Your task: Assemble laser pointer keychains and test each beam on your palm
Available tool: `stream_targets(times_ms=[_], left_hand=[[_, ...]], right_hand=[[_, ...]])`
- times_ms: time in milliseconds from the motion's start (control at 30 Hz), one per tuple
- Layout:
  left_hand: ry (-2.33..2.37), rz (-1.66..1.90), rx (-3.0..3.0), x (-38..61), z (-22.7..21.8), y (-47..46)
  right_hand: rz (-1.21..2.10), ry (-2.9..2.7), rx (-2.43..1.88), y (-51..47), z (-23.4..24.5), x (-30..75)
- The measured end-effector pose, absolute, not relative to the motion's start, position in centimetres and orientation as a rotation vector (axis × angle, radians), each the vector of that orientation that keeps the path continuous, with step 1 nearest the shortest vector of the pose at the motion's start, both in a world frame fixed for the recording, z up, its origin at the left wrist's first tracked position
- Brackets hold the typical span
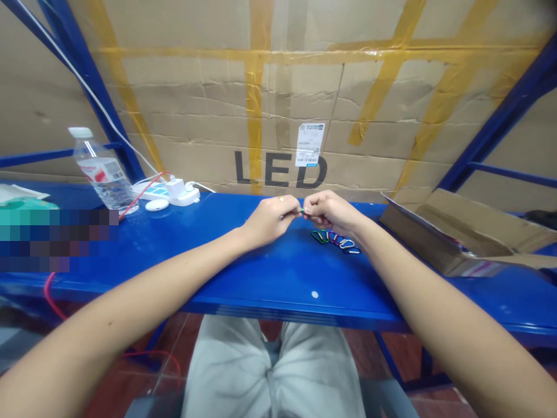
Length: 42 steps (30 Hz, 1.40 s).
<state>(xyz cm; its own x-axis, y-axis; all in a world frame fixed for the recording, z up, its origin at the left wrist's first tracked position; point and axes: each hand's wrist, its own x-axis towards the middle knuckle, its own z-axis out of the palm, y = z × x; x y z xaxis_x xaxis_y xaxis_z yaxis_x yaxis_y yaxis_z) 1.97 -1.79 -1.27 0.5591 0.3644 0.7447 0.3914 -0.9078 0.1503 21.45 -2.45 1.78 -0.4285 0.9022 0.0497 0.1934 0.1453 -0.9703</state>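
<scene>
A seated person is working at a glossy blue steel worktop [278, 273], both bare forearms reaching in from the lower corners of the frame. The left hand [270, 219] and the right hand [331, 212] are meeting at centre, knuckles raised, their fingertips nearly touching as both are pinching a tiny green metal piece [301, 211], mostly hidden by the fingers. Just below the right hand, a row of small multicoloured metal carabiner clips [335, 240] is lying on the worktop in green, red, purple and silver, linked or overlapping; the exact linkage is too small to tell. A gold ring [281, 198] is showing on a finger of the left hand. At upper left, a clear plastic water bottle [103, 171] with a red-and-white label is standing beside a white power strip [173, 191], a red cable [141, 194] and a white oval device [156, 204]. A pixelated patch is covering the worktop's left edge. At right, an open brown cardboard box [461, 232] is lying on its side. Behind, a yellow-taped cardboard wall [278, 93] printed "LED" is rising behind blue steel rack posts [96, 93], while pale trousers [270, 366] are showing below the worktop.
</scene>
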Motion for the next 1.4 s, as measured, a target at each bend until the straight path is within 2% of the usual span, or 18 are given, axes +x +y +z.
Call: stream_targets(times_ms=[200,433,567,800,867,967,1200,1300,1400], left_hand=[[-0.961,-1.631,-2.969,2.2,-1.1,-1.8],[-1.038,-1.474,-3.066,1.9,-1.0,-1.6],[-1.082,-1.499,-3.02,1.9,-1.2,-1.6],[-0.742,-1.429,-2.86,1.9,-1.2,-1.7],[-0.697,-1.444,-2.824,1.9,-1.1,-1.6],[-0.747,-1.526,-2.851,2.0,-1.1,-1.6],[-1.044,-1.523,-2.985,2.3,-0.9,-2.1],[-1.087,-1.402,-3.024,2.3,-0.9,-2.2],[-1.098,-1.348,-2.995,2.2,-0.9,-2.1]], right_hand=[[0.734,-2.123,-1.029,-2.7,2.4,21.9],[0.537,-2.2,-1.038,-2.2,1.7,22.0],[0.646,-2.154,-1.004,-2.0,1.3,21.9],[1.367,-1.731,-0.97,-1.8,0.6,21.5],[1.455,-1.666,-0.953,-1.8,0.7,21.4],[1.384,-1.705,-0.984,-2.1,1.1,21.4],[0.878,-1.993,-1.02,-2.5,1.9,21.5],[0.795,-2.068,-1.046,-2.3,1.9,21.7],[0.85,-2.053,-1.065,-2.0,1.5,21.8]])
